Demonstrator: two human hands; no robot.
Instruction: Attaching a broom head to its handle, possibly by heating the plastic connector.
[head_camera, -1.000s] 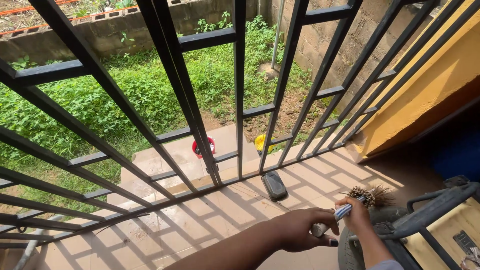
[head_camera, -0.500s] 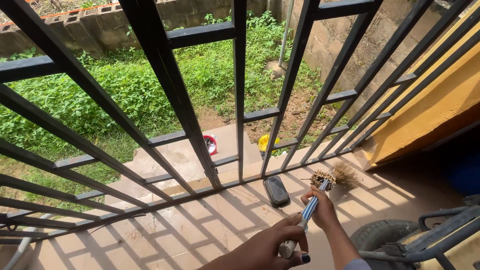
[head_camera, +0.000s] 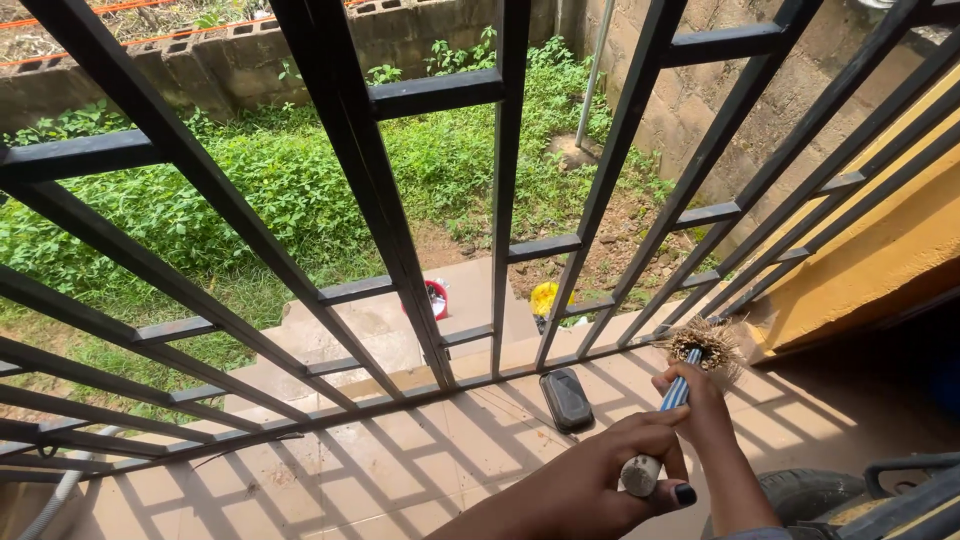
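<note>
Both hands grip the broom (head_camera: 678, 392) at five o'clock; left hand (head_camera: 610, 473) wrapped round the handle's end, right hand (head_camera: 700, 408) clenched higher up; bristles by the black metal grille (head_camera: 400, 260); a dark flat object (head_camera: 567, 399) lies on the tiled floor (head_camera: 350, 480) at six.

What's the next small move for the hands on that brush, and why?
Probably lower the bristle head to the floor: both hands, left and right, grip the blue-striped handled straw brush, whose frayed head sits raised near the base of the black metal window bars, above the beige tiled floor. A dark flat rectangular object lies close by, so keep the head off it.
</note>
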